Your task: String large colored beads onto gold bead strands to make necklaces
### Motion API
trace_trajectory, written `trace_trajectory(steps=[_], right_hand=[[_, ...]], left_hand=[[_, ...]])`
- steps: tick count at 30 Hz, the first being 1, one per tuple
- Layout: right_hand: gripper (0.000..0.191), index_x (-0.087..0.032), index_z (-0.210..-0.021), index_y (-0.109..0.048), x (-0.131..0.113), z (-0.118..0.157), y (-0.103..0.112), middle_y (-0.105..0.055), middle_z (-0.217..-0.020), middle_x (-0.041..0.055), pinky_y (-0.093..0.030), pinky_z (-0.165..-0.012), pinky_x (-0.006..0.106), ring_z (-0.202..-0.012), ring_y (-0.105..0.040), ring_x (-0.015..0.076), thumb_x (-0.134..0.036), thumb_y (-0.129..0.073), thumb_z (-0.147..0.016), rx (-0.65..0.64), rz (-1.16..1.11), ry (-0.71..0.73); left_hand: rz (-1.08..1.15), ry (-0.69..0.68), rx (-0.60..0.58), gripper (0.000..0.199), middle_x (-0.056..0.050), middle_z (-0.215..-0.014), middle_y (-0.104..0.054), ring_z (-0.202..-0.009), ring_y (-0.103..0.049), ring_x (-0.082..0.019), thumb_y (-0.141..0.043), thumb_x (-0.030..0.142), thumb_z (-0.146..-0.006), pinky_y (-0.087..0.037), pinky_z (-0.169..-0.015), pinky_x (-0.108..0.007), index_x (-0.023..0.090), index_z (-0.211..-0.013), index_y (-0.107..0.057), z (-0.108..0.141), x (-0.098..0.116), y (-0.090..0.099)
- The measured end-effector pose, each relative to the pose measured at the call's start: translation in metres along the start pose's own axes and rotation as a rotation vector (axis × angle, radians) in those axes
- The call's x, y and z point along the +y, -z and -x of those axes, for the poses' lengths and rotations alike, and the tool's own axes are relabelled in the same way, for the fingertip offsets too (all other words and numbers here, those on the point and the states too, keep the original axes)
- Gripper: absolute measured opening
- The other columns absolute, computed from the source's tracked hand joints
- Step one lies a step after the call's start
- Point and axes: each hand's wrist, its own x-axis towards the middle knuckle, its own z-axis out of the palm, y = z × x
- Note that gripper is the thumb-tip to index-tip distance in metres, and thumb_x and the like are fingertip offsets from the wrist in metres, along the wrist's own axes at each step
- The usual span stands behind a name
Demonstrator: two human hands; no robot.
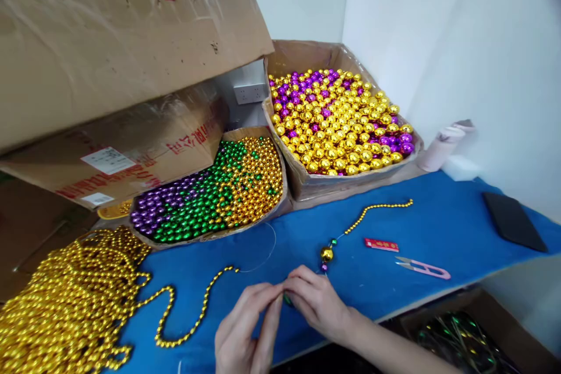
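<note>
My left hand (249, 324) and my right hand (318, 301) meet fingertip to fingertip over the table's front part. Both are closed in a pinch. A green bead (288, 300) shows partly beneath the fingers of my right hand; the rest is hidden. Just beyond that hand lie a purple bead (324, 267), a large gold bead (326, 253) and a small green bead (333, 242) on a thread, leading to a short gold bead chain (372, 208). What my left fingertips pinch cannot be made out. A longer gold bead chain (193, 336) with a loose clear thread (274, 245) lies to the left.
Cartons of small mixed beads (210, 204) and large gold and purple beads (342, 123) line the back. Gold bead chains (65, 304) heap at left. Pink thread snips (432, 270), a red packet (381, 244) and a dark phone-like slab (512, 221) rest on the blue cloth (302, 222).
</note>
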Motion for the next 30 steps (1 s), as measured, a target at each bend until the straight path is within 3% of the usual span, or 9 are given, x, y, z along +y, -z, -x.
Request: trace_trajectory(steps=[3, 7, 11, 15, 18, 22, 25, 27, 30], right_hand=[[0.027, -0.019, -0.106, -0.061, 0.004, 0.000, 0.003, -0.060, -0.096, 0.0085, -0.048, -0.074, 0.025, -0.084, -0.059, 0.0153, -0.021, -0.037, -0.095, 0.025, -0.003, -0.016], [0.026, -0.017, -0.101, -0.061, 0.004, 0.002, 0.006, -0.062, -0.089, 0.0081, -0.047, -0.071, 0.025, -0.079, -0.060, 0.0160, -0.017, -0.036, -0.094, 0.056, -0.017, -0.043], [0.023, -0.017, -0.093, -0.061, 0.001, 0.003, 0.007, -0.065, -0.081, 0.0071, -0.047, -0.068, 0.026, -0.073, -0.062, 0.0171, -0.019, -0.038, -0.093, 0.077, -0.062, -0.066], [0.019, -0.021, -0.095, -0.057, -0.001, 0.006, 0.018, -0.068, -0.085, 0.0034, -0.047, -0.069, 0.024, -0.065, -0.061, 0.0122, -0.022, -0.038, -0.094, 0.129, -0.161, -0.126], [0.018, -0.022, -0.100, -0.050, -0.001, 0.007, 0.024, -0.067, -0.085, 0.0007, -0.048, -0.059, 0.020, -0.053, -0.058, 0.0082, -0.025, -0.033, -0.097, 0.181, -0.270, -0.215], [0.021, -0.022, -0.098, -0.046, -0.001, 0.007, 0.021, -0.058, -0.066, -0.0040, -0.045, -0.051, 0.019, -0.048, -0.054, 0.0076, -0.033, -0.028, -0.098, 0.248, -0.428, -0.346], [0.026, -0.021, -0.098, -0.048, -0.005, 0.005, 0.021, -0.045, -0.056, -0.0077, -0.038, -0.044, 0.017, -0.043, -0.044, 0.0063, -0.039, -0.029, -0.097, 0.283, -0.478, -0.390], [0.029, -0.021, -0.098, -0.048, -0.012, 0.003, 0.030, -0.038, -0.054, -0.0091, -0.029, -0.039, 0.016, -0.040, -0.034, 0.0055, -0.043, -0.029, -0.096, 0.342, -0.563, -0.438], [0.030, -0.022, -0.097, -0.049, -0.027, 0.001, 0.060, -0.033, -0.053, -0.0093, -0.020, -0.037, 0.016, -0.041, -0.027, 0.0058, -0.048, -0.038, -0.093, 0.519, -0.742, -0.464]], left_hand=[[0.000, 0.061, -0.049, 0.036, -0.007, -0.106, -0.061, -0.095, -0.061, -0.019, -0.056, 0.014, -0.082, -0.054, -0.078, -0.029, 0.023, -0.116, -0.053, 0.011, -0.015, -0.016], [-0.036, 0.139, -0.243, 0.068, -0.013, -0.135, -0.045, -0.122, -0.046, -0.027, -0.061, 0.020, -0.078, -0.047, -0.095, -0.042, 0.022, -0.138, -0.028, 0.033, -0.046, -0.053], [-0.016, 0.141, -0.271, 0.068, -0.013, -0.134, -0.047, -0.120, -0.048, -0.025, -0.059, 0.020, -0.080, -0.046, -0.096, -0.044, 0.024, -0.138, -0.024, 0.040, -0.059, -0.078], [-0.010, 0.165, -0.267, 0.065, -0.011, -0.131, -0.051, -0.117, -0.051, -0.024, -0.060, 0.027, -0.082, -0.047, -0.095, -0.042, 0.026, -0.137, -0.026, 0.030, -0.056, -0.079], [0.018, 0.158, -0.302, 0.059, -0.010, -0.130, -0.051, -0.118, -0.049, -0.022, -0.059, 0.029, -0.083, -0.044, -0.097, -0.041, 0.028, -0.135, -0.031, 0.024, -0.051, -0.076], [-0.008, 0.112, -0.363, 0.038, -0.010, -0.127, -0.050, -0.118, -0.048, -0.023, -0.055, 0.030, -0.086, -0.045, -0.096, -0.041, 0.029, -0.123, -0.048, 0.024, -0.049, -0.077], [-0.074, 0.059, -0.362, 0.036, -0.010, -0.126, -0.050, -0.117, -0.049, -0.025, -0.055, 0.031, -0.085, -0.046, -0.095, -0.043, 0.028, -0.121, -0.051, 0.024, -0.050, -0.077], [-0.112, 0.020, -0.337, 0.042, -0.011, -0.127, -0.049, -0.117, -0.048, -0.025, -0.056, 0.029, -0.085, -0.046, -0.094, -0.043, 0.027, -0.125, -0.046, 0.022, -0.052, -0.077], [-0.145, -0.028, -0.311, 0.048, -0.012, -0.128, -0.047, -0.119, -0.045, -0.025, -0.054, 0.024, -0.086, -0.043, -0.098, -0.043, 0.026, -0.132, -0.039, 0.013, -0.056, -0.078]])
